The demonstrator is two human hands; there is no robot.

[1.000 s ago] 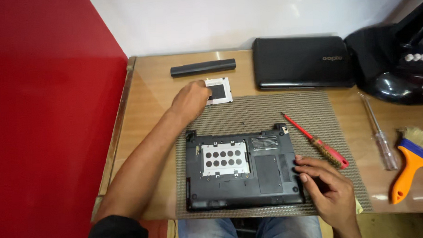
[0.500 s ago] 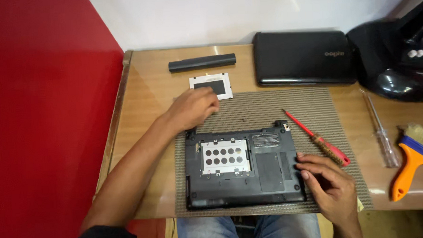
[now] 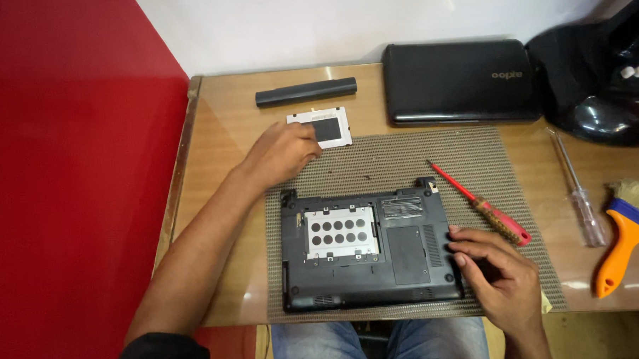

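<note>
Wooden surface (image 3: 222,225) with a glossy top, red wall on its left edge. Grey-brown woven mat (image 3: 375,160) lies across the middle of it. On the mat, nearest me: small dark grey laptop flipped bottom-up (image 3: 368,252), one bay uncovered, showing a silver metal plate with round holes (image 3: 339,233). A second closed black laptop (image 3: 458,81) sits at the back edge, just past the mat. Glossy black rounded object (image 3: 599,85) far right, cut off by the frame, can't tell what it is.

My left hand (image 3: 280,154) is out past the upturned laptop at the mat's back left corner, fingers loosely curled, fingertips on the near edge of the small silver-rimmed rectangular cover panel (image 3: 322,125) lying flat on the surface. I can't tell if it's gripped or only touched. My right hand (image 3: 496,269) rests on the laptop's right edge, fingers bent and spread, holding nothing else.

Long black bar-shaped battery (image 3: 306,92) lies behind the panel. Orange-handled brush with blue band (image 3: 626,236) at right. Clear-handled screwdriver (image 3: 578,192) just beside it. Red-shafted screwdriver with amber handle (image 3: 483,205) on the mat, near my right hand.
</note>
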